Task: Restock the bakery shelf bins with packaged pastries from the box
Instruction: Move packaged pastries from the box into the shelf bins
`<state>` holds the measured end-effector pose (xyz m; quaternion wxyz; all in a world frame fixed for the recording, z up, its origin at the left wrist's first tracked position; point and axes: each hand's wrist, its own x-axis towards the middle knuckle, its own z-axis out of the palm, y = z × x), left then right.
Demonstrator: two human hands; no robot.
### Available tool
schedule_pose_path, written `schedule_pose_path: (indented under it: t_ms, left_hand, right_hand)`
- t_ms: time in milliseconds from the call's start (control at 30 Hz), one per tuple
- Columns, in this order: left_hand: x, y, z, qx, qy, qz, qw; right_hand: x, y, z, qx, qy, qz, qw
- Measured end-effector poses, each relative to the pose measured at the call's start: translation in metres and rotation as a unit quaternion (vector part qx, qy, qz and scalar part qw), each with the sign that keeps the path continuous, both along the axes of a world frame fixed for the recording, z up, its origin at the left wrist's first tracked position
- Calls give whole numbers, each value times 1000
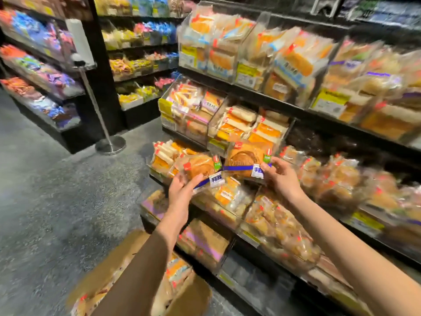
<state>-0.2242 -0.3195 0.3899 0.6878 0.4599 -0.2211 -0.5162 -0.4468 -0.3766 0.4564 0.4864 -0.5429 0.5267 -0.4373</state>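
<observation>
Before shelf bins (218, 124), pastries (247, 159) in hands (281, 176)

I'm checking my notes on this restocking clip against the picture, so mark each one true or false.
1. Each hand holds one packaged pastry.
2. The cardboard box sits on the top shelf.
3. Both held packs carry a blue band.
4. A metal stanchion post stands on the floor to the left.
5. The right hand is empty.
1. True: the left hand grips the left pastry pack and the right hand pinches the right pastry pack.
2. False: the cardboard box is on the floor, below the arms.
3. True: a blue band crosses each.
4. True: the stanchion post stands on its round base.
5. False: it holds a pack by its lower right corner.
</observation>
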Motion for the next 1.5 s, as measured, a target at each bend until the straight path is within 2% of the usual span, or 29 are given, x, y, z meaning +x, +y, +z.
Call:
schedule_pose_path:
  t_ms: [167, 300, 533, 700, 800, 1000, 1133, 1333, 1500]
  left_hand:
    - [-99, -42, 38, -21, -9, -87, 996]
    - [-180, -63, 59, -48, -27, -151, 987]
    - [-300, -103, 69, -65, -64, -213, 973]
    - [-359, -132, 66, -58, -79, -230, 968]
    - [-380, -147, 62, -46, -98, -255, 961]
    - [-402, -169, 56, -26, -130, -244, 961]
    - [-415, -174, 54, -21, -109, -235, 966]
    - [-426, -176, 49, -6, -110, -246, 963]
    - [-428, -173, 47, -9, -122, -250, 961]
  right_hand:
    - [-100, 4, 35, -28, 26, -78, 996]
    - [-187, 6, 36, -35, 1, -148, 988]
    - [-332, -14, 19, 28, -30, -265, 963]
    - [-401, -46, -2, 111, -47, -315, 941]
    - [-419, -72, -4, 137, -40, -322, 936]
    - [-419, -109, 3, 172, 98, -299, 933]
    - [-427, -116, -2, 224, 73, -285, 929]
    - [-439, -125, -7, 162, 110, -368, 909]
    - [-431, -131, -13, 99, 156, -299, 936]
